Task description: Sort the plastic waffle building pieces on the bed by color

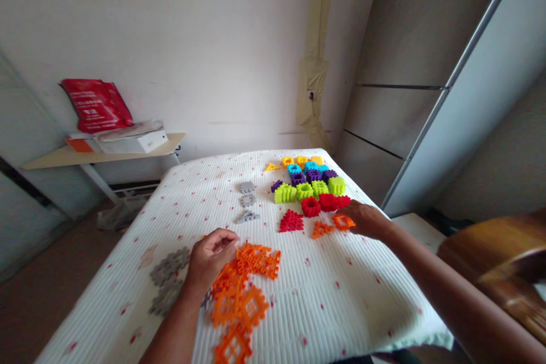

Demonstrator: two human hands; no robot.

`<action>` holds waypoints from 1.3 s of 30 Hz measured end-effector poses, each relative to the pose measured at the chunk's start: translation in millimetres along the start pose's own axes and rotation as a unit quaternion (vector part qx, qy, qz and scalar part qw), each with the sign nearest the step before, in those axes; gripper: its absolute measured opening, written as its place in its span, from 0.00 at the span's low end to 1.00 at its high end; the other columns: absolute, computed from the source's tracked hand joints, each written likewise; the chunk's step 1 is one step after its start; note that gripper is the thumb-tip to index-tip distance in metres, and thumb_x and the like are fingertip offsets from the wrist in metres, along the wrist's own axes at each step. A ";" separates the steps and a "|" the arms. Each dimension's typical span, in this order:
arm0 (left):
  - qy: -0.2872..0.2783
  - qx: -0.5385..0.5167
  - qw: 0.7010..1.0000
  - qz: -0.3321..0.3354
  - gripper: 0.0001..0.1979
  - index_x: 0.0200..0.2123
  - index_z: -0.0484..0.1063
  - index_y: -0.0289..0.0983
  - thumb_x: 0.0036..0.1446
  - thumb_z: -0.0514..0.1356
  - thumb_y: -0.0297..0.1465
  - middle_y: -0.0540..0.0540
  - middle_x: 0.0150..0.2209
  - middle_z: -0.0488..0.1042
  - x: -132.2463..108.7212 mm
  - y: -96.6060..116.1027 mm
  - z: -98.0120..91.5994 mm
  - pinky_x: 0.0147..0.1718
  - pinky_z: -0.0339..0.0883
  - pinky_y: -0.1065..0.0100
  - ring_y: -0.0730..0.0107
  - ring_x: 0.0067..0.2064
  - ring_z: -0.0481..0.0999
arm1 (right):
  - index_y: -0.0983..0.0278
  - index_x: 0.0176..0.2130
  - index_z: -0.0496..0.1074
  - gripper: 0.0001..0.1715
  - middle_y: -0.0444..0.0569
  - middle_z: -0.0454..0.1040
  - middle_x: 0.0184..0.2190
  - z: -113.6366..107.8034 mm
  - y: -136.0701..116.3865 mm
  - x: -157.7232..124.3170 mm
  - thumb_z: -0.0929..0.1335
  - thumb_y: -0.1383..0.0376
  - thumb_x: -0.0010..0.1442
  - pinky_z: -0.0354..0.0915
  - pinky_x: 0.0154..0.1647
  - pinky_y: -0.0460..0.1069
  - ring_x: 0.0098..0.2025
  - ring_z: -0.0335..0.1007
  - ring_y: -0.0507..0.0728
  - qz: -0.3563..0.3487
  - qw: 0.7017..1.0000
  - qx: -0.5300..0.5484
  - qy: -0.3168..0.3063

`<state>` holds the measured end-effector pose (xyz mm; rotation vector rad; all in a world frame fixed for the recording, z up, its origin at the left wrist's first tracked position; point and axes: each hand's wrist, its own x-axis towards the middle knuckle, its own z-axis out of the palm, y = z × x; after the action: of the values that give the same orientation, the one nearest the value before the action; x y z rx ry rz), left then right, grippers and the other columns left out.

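Note:
My left hand (212, 256) is curled above the table, thumb and fingertips close together, with no piece visible in it. Just under and beside it lies a loose pile of flat orange interlocking pieces (251, 304), some with window-like grids. Grey flat pieces (166, 290) are partly hidden behind that wrist. My right hand (362, 219) reaches to the far right, its fingers closed at an orange square block piece (342, 222). An orange triangular piece (323, 230) lies to its left. Red pieces (310, 207) sit just beyond, including a red triangular one (291, 220).
Rows of lime green blocks (304, 190), purple blocks (313, 175), blue blocks (311, 166) and yellow blocks (302, 160) stand farther back. Three grey pieces (247, 200) form a column left of them. A wooden chair (490, 250) stands right of the cloth-covered table (333, 301).

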<state>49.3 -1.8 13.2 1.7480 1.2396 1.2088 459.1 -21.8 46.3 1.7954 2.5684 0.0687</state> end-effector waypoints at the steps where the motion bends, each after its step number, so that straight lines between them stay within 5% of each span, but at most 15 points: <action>1: -0.001 0.004 1.000 0.002 0.08 0.27 0.72 0.36 0.46 0.60 0.35 0.50 0.23 0.72 -0.1 -0.3 -0.1 0.26 0.64 0.73 0.72 0.26 0.70 | 0.59 0.50 0.70 0.29 0.50 0.74 0.45 1.2 0.4 0.0 0.67 0.74 0.47 0.65 0.45 0.51 0.50 0.66 0.59 0.000 1.000 -0.002 -0.001; 7: -0.024 0.078 0.996 0.039 0.06 0.26 0.72 0.36 0.48 0.58 0.33 0.49 0.25 0.73 0.6 1.1 -0.4 0.30 0.65 0.70 0.70 0.28 0.71 | 0.58 0.49 0.71 0.27 0.50 0.73 0.47 6.1 -2.2 1.7 0.68 0.73 0.49 0.66 0.44 0.51 0.49 0.67 0.58 0.004 1.000 -0.015 -0.002; 14: -0.113 0.215 0.964 0.104 0.10 0.33 0.76 0.39 0.46 0.58 0.29 0.45 0.37 0.76 3.1 2.4 4.1 0.46 0.62 0.62 0.63 0.42 0.72 | 0.60 0.46 0.71 0.26 0.52 0.73 0.46 -4.2 -16.9 1.3 0.67 0.75 0.47 0.66 0.45 0.52 0.50 0.66 0.60 -0.010 1.000 -0.027 0.012; 23: -0.179 0.300 0.936 0.051 0.15 0.39 0.76 0.42 0.45 0.61 0.32 0.45 0.40 0.76 0.2 11.1 10.0 0.47 0.59 0.62 0.61 0.44 0.71 | 0.64 0.36 0.72 0.11 0.50 0.73 0.31 0.7 -91.2 9.7 0.60 0.69 0.60 0.62 0.34 0.48 0.35 0.66 0.55 -0.128 0.980 0.037 0.148; 30: -0.140 0.258 0.955 0.044 0.20 0.39 0.76 0.42 0.41 0.56 0.21 0.46 0.39 0.77 0.8 6.4 10.1 0.48 0.61 0.62 0.63 0.44 0.72 | 0.64 0.30 0.69 0.14 0.50 0.71 0.28 27.2 -139.1 27.3 0.58 0.70 0.62 0.60 0.31 0.47 0.30 0.64 0.54 -0.215 0.957 0.093 0.172; 39: -0.063 0.143 0.987 0.042 0.15 0.34 0.76 0.38 0.43 0.54 0.21 0.48 0.30 0.76 2.3 -3.5 12.1 0.35 0.66 0.69 0.70 0.32 0.72 | 0.64 0.37 0.71 0.09 0.50 0.75 0.32 30.2 -171.9 58.9 0.62 0.68 0.60 0.65 0.35 0.47 0.34 0.71 0.54 -0.163 0.936 0.230 0.213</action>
<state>59.7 1.4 6.6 2.0701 1.3264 0.9844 278.4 -24.5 10.4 1.5668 3.4020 -0.1828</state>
